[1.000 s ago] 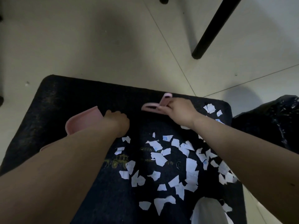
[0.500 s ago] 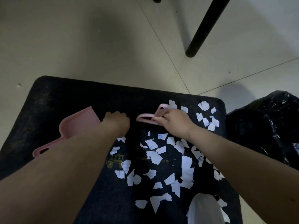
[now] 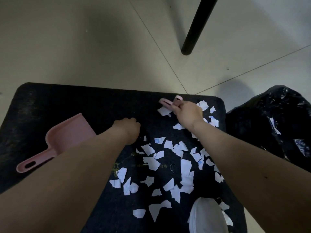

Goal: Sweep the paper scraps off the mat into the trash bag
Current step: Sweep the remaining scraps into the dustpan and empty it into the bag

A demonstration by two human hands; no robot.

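Note:
Several white paper scraps (image 3: 169, 158) lie scattered over the right half of a dark mat (image 3: 55, 101). My right hand (image 3: 189, 115) grips a small pink brush (image 3: 168, 103) near the mat's far right corner, its head touching a scrap. My left hand (image 3: 128, 129) rests on the mat's middle as a curled fist, holding nothing. A pink dustpan (image 3: 70, 133) lies just left of that hand, partly under my left forearm, handle pointing to the near left. The black trash bag (image 3: 269, 125) sits on the floor beside the mat's right edge.
The mat lies on pale floor tiles (image 3: 84, 47). A black furniture leg (image 3: 195, 31) stands on the floor beyond the mat's far right. A white rounded object (image 3: 207, 216) rests on the mat's near right part among the scraps.
My right hand has carried the brush away from me to the mat's far edge, near the right corner. My left fist and the dustpan stay in place.

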